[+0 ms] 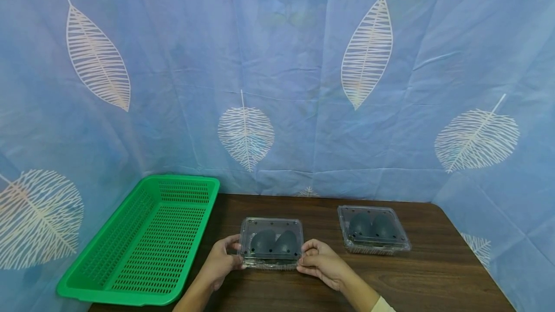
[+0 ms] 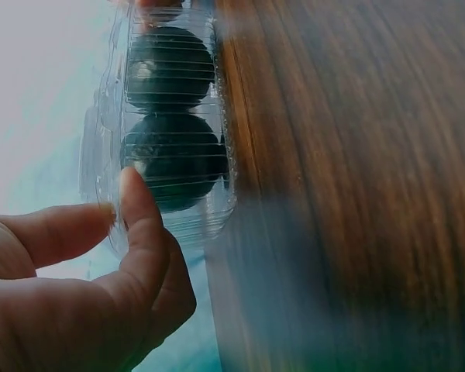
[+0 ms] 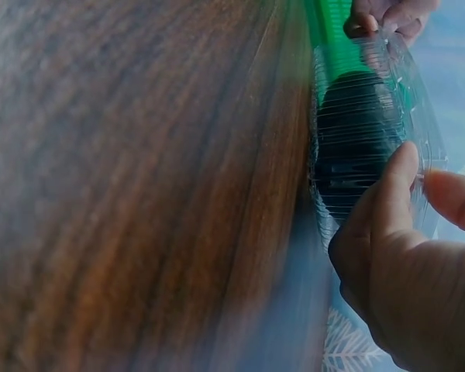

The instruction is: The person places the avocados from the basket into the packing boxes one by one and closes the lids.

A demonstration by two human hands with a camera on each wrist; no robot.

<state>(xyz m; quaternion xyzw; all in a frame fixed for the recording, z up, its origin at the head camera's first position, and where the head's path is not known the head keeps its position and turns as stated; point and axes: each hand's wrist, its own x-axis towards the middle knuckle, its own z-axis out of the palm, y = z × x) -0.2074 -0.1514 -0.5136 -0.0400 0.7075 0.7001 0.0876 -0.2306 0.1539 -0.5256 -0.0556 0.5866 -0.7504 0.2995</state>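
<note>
A clear plastic clamshell box point(image 1: 272, 225) with two dark green, avocado-like fruits point(image 1: 286, 243) inside is held at both ends near the table's front. Its lid lies down over the fruits and has small round holes. My left hand point(image 1: 222, 260) pinches the box's left edge, thumb and index finger at the rim in the left wrist view. At the opposite edge, my right hand point(image 1: 323, 265) grips the rim the same way, as the right wrist view shows. Both dark fruits point(image 2: 174, 155) show through the ribbed side in the left wrist view.
To the left stands a large green plastic basket point(image 1: 185, 244) with slotted walls and floor. A second clamshell box point(image 1: 374, 230) with two similar dark fruits sits on the brown wooden table point(image 1: 451, 264) at the right. A blue leaf-patterned cloth point(image 1: 295, 61) hangs behind.
</note>
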